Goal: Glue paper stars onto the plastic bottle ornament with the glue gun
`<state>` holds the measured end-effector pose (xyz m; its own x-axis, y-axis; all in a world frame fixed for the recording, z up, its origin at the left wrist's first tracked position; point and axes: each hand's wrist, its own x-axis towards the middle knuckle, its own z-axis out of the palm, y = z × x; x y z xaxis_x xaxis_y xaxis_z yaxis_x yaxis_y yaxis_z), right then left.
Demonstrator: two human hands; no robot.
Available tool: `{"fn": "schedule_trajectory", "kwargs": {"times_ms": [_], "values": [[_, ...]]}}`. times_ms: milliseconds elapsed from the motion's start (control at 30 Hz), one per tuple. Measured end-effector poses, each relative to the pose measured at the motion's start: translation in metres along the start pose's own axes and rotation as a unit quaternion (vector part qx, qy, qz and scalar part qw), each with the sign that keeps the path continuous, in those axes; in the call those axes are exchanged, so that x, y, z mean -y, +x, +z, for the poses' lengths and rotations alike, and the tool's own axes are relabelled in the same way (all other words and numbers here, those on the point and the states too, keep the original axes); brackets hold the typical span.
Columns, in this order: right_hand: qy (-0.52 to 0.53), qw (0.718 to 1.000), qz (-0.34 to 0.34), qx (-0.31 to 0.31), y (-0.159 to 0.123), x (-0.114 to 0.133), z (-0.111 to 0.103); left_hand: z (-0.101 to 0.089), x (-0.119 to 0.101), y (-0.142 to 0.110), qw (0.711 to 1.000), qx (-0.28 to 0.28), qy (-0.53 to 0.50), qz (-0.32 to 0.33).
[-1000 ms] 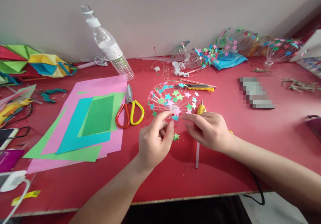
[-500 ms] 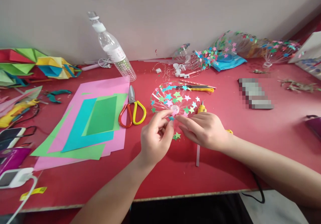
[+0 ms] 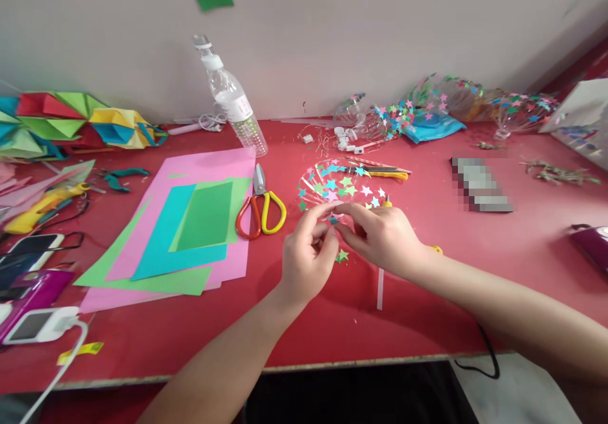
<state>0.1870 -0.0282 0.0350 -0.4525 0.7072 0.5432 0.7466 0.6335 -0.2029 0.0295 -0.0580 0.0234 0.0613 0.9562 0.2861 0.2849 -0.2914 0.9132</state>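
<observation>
A clear plastic piece covered in small coloured paper stars [image 3: 339, 187] lies on the red table [image 3: 427, 297]. My left hand [image 3: 308, 262] and my right hand [image 3: 380, 237] meet at its near edge, fingertips pinched together there. Both hands pinch the clear piece's near rim. A loose green star [image 3: 342, 256] lies on the table between my hands. A yellow glue gun [image 3: 387, 204] shows just behind my right hand, mostly hidden by it.
Orange-and-yellow scissors [image 3: 261, 209] lie left of my hands, beside stacked pink, blue and green paper sheets [image 3: 190, 228]. A plastic bottle [image 3: 232, 104] leans on the wall. A yellow utility knife [image 3: 384, 172], more star-covered plastic pieces [image 3: 427, 104], folded paper shapes [image 3: 71, 120] and phones [image 3: 28, 285] lie around.
My hands have drawn closer together at the star-covered piece's near edge. The view has shifted, so everything sits a little further right and lower.
</observation>
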Motion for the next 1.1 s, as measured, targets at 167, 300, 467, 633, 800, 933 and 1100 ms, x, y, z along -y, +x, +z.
{"fn": "schedule_trajectory", "kwargs": {"times_ms": [167,300,467,633,800,933,1100], "values": [[0.031,0.994,0.081,0.068,0.008,0.007,-0.005,0.001,0.001,0.001,1.0,-0.005,-0.016,0.0],[0.019,0.989,0.101,0.108,0.012,0.01,-0.01,0.001,0.002,0.002,0.999,-0.016,-0.025,0.027],[0.001,0.987,0.109,0.116,0.011,0.01,-0.012,-0.008,0.0,0.011,0.995,-0.074,-0.045,0.043],[-0.021,0.99,0.096,0.098,0.008,0.008,-0.012,-0.023,0.007,0.027,0.988,-0.147,-0.042,0.022],[-0.057,0.995,0.05,0.068,0.005,0.006,-0.01,-0.032,0.017,0.035,0.992,-0.122,0.025,0.019],[-0.062,0.997,0.024,0.036,0.003,0.005,-0.011,-0.036,0.017,0.036,0.988,-0.118,0.085,0.06],[-0.04,0.999,0.013,-0.015,0.001,0.002,-0.015,-0.042,0.01,0.031,0.965,-0.12,0.17,0.162]]}}
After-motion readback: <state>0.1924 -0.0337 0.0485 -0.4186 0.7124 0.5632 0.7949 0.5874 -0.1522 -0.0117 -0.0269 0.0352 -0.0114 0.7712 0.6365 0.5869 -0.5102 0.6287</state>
